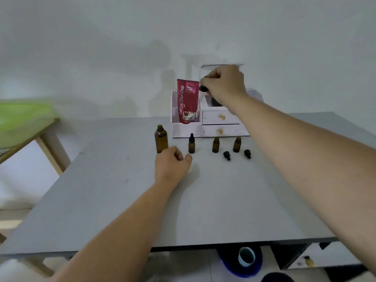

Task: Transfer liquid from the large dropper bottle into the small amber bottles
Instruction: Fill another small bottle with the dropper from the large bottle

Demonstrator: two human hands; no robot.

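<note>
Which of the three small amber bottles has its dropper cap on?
The leftmost small bottle, beside the large bottle: black dropper cap on. The middle small bottle and right small bottle stand open, caps lying on the table.

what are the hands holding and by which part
The right hand pinches the black dropper by its cap end; the left hand rests on the table, holding nothing.

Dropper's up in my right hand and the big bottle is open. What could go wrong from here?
1. The right hand holds the dropper high, away from the open small bottles, so drips could land on the table.
2. The left hand rests beside the uncapped large bottle; a nudge might tip it.
3. The loose caps lying by the small bottles could get knocked.
</note>
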